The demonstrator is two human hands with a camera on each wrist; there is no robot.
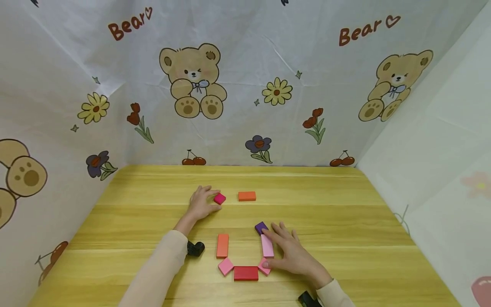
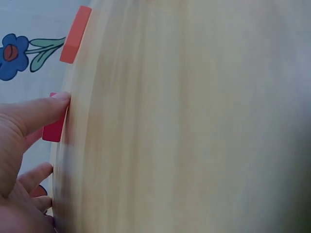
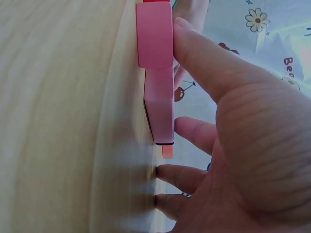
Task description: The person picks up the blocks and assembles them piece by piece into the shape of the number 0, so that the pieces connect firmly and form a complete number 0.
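Note:
At the far left of the blocks, my left hand [image 1: 201, 204] has its thumb and index finger on either side of a small crimson block [image 1: 220, 198]. The left wrist view shows the thumb across that block [image 2: 53, 127]. My right hand [image 1: 289, 251] rests over the near-right blocks with fingers spread. Its thumb touches a small pink block [image 3: 155, 36], and its index finger lies by a purple block [image 1: 261, 227] and a long light-pink block [image 1: 267, 247]. The right hand's other fingertips meet the table.
A red block [image 1: 246, 273], a tilted pink block [image 1: 226, 267] and an upright-lying orange block [image 1: 222, 246] continue the U-shaped row. Another orange block [image 1: 247, 196] lies farther back on the wooden table [image 1: 326, 192]. Bear-printed cloth [image 1: 245, 85] hangs behind.

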